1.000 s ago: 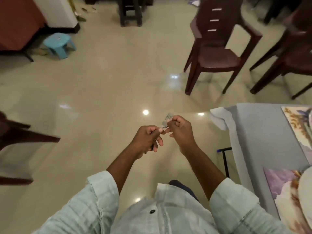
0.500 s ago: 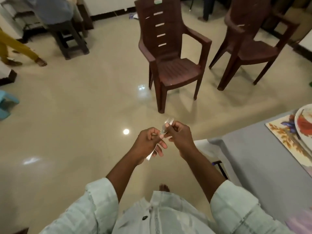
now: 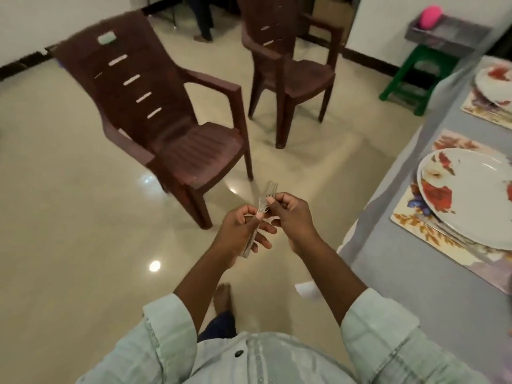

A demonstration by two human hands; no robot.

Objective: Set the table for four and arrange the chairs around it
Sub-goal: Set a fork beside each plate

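Observation:
Both hands meet over the floor on metal forks (image 3: 270, 191), tines pointing away from me. My left hand (image 3: 240, 231) grips the handles; my right hand (image 3: 293, 214) pinches the necks just below the tines. How many forks there are I cannot tell. At the right stands the table (image 3: 432, 286) under a grey cloth, with a floral plate (image 3: 471, 198) on a floral placemat (image 3: 415, 225). A second plate (image 3: 496, 81) on its own placemat lies farther along. Two brown plastic armchairs stand apart from the table: one ahead left (image 3: 166, 126), one behind it (image 3: 291, 65).
A green stool (image 3: 415, 76) carrying a grey tray with a pink object stands by the wall past the table's far end. Another person's legs (image 3: 203, 20) show at the top. Glossy beige floor stretches to the left. My bare foot (image 3: 223, 296) is below my hands.
My view has swung right: the chairs slid left and nearer, and the table with its plates came further into view. Both hands keep holding the forks.

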